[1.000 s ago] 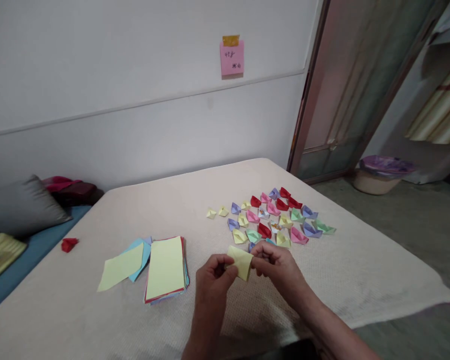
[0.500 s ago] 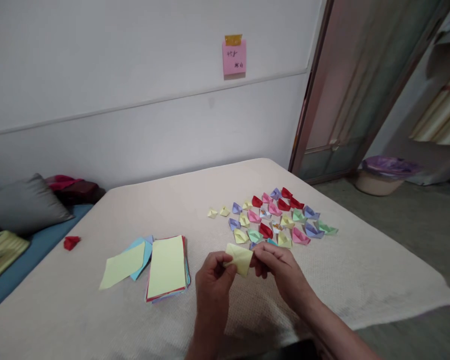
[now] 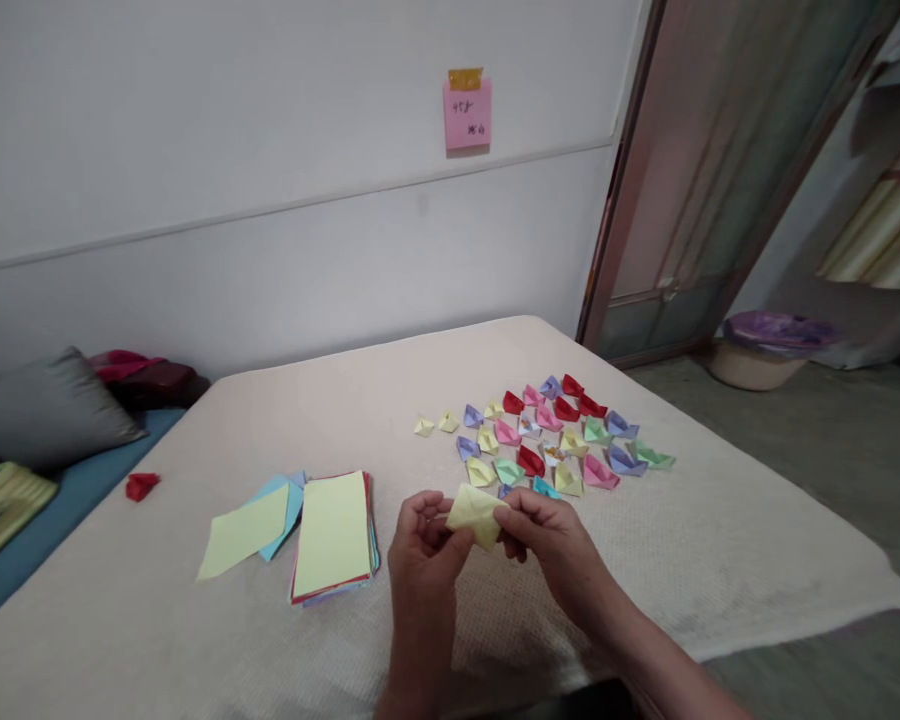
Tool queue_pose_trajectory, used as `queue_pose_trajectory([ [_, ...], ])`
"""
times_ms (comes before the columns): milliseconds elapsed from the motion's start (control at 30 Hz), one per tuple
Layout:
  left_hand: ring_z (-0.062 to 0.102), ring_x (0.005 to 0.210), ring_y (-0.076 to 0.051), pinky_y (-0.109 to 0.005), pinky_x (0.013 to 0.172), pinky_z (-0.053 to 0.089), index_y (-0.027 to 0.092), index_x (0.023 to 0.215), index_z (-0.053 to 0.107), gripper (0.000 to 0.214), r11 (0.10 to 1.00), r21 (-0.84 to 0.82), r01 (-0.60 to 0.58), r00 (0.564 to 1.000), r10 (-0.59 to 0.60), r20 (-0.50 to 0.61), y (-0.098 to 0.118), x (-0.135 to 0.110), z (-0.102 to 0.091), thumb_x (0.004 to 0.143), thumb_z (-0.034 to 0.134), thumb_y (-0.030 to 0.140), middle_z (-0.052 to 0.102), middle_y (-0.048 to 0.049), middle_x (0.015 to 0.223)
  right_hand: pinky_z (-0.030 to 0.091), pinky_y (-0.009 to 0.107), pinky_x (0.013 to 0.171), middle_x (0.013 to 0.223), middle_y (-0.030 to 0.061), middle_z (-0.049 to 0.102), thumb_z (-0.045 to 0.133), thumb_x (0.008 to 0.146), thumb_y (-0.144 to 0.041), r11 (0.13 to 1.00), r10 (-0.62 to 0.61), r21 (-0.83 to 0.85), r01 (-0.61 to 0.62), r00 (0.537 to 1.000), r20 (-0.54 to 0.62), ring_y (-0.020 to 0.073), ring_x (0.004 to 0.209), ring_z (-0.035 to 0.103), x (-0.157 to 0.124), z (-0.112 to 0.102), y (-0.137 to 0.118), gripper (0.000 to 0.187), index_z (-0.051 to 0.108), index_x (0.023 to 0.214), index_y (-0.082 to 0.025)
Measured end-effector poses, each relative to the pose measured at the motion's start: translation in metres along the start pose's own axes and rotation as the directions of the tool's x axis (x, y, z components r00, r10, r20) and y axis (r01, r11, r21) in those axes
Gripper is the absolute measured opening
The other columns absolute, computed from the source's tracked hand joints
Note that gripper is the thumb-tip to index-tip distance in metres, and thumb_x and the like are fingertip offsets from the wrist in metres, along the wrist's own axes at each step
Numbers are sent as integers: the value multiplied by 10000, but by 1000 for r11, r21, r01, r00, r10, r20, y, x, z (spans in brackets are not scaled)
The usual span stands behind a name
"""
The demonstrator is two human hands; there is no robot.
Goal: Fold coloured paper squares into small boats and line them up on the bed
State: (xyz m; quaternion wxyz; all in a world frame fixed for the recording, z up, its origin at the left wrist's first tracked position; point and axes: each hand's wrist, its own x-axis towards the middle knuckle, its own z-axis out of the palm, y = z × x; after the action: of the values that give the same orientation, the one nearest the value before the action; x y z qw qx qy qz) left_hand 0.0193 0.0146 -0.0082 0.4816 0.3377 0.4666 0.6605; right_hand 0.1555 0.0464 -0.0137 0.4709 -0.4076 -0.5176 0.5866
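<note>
Pinching from both sides, the left hand (image 3: 424, 545) and the right hand (image 3: 551, 535) grasp one small folded yellow paper (image 3: 476, 512) between them, low in the middle of the frame, lifted just above the table (image 3: 720, 560). Each hand has thumb and fingertips closed on an edge of the paper, and the right knuckles cover its right-hand corner.

Just behind the hands, right of centre, lies a cluster of little folded paper shapes (image 3: 547, 440) in red, pink, purple, green and yellow; the nearest ones sit right beside the right hand's fingers and are partly hidden by them. Two small yellow ones sit a little apart at the left end of the cluster.

Left of the hands rests a stack of coloured sheets (image 3: 334, 535) with a yellow one on top. A loose yellow sheet (image 3: 244, 532) lies overlapping a blue sheet (image 3: 285, 500) beside it.

At the far left edge, off the table, a red folded piece (image 3: 139, 486) lies on a blue mat near a grey pillow (image 3: 45, 410). A pink note (image 3: 466, 114) is taped to the wall at the top centre, and a round basin (image 3: 769, 350) stands on the floor at the right.
</note>
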Motion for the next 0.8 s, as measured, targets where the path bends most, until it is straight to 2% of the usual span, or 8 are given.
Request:
queue_pose_trajectory([
  [67,606,711,-128,-237,672,461,195,910,570,315,999,8,38,999,-38,-9,-2,1,-1,640,732,168,647,-5,839,335,232,484,506,-35,501,595,788,-388,998,-32,-56,31,999,-14,110,482,432,-1,1,-1,291,554,588,-181],
  [200,575,706,-128,-227,647,440,156,843,652,148,987,54,149,985,-153,79,-1,0,-3,739,664,260,659,-32,790,355,235,501,525,-30,510,575,804,-394,985,-95,-149,90,995,-31,124,512,451,-1,1,-3,285,561,605,-191],
  [367,481,578,-95,-205,523,384,118,756,687,241,973,-1,229,968,-227,102,-2,-2,-3,782,628,350,568,-9,625,364,238,517,546,-29,509,554,822,-368,967,-143,-217,134,989,-27,129,537,461,-2,0,0,265,579,622,-197],
  [600,498,606,-104,-223,579,400,107,755,702,205,972,-37,230,967,-225,119,-8,-1,-4,772,643,303,592,-21,638,362,235,505,534,-28,519,563,818,-355,980,-112,-168,104,993,-38,127,524,459,0,0,3,252,568,625,-194],
  [800,486,604,-110,-226,579,392,112,729,691,208,981,142,135,979,-154,134,-6,0,-6,796,604,289,588,-17,619,359,230,486,531,-31,528,587,789,-322,986,-65,-152,63,998,-8,120,506,462,2,0,3,204,582,637,-186],
])
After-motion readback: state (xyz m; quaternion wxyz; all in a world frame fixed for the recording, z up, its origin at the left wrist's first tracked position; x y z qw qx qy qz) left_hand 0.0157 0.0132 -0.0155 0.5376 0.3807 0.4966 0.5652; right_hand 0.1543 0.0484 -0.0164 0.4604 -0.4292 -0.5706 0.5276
